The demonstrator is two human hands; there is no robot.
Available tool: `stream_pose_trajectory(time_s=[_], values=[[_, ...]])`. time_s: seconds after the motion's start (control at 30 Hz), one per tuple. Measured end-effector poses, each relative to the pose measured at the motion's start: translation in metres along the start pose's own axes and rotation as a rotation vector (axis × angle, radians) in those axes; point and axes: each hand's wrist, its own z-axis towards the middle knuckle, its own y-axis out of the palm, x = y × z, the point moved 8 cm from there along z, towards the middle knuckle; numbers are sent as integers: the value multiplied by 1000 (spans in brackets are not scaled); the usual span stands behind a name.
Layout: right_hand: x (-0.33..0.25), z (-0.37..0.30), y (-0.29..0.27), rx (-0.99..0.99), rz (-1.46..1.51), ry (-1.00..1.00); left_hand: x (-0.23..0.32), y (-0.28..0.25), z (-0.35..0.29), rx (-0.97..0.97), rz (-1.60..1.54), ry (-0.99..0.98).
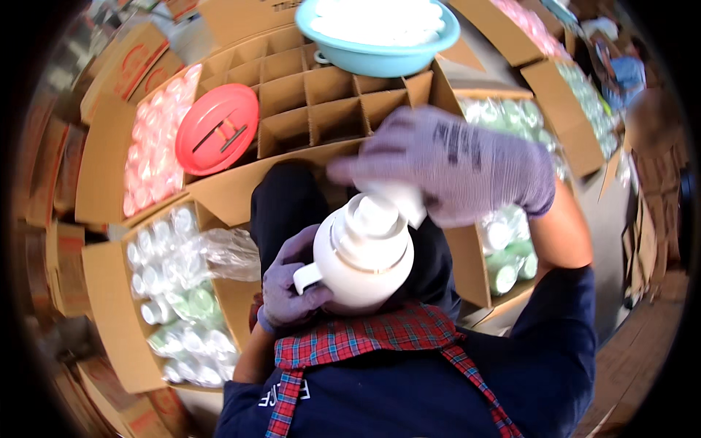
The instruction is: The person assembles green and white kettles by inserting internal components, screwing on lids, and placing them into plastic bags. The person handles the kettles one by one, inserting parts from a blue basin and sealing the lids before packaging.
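Note:
A white round-bodied vacuum jug (369, 266) stands upright at my lap, its narrow neck facing up. My left hand (287, 288), in a light purple-grey knit glove, is closed on the jug's left side by its handle (307, 277). Over the neck, my right hand (467, 166) in a matching glove has its fingers closed on a white cap-like piece (404, 201). That piece is smeared by motion and sits at the right edge of the mouth. Whether it touches the neck I cannot tell.
Ahead is a carton with cardboard dividers (332, 120). On it rest a light-blue basin (358, 60) of white pieces and a red dish (196, 135) with small tools. Cartons of pink (155, 142), clear-wrapped white (162, 252) and green bottle-like items (504, 274) stand around me.

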Motion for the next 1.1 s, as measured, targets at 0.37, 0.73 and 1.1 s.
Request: stream_pose_trajectory(time_s=[0.37, 0.73, 1.1], values=[[36, 66, 102, -112, 783, 654, 0, 32, -27, 290, 340, 10], [34, 33, 90, 45, 297, 540, 4, -84, -76, 515, 474, 161], [49, 43, 106, 322, 771, 395, -110, -333, -167, 1349, 405, -269]])
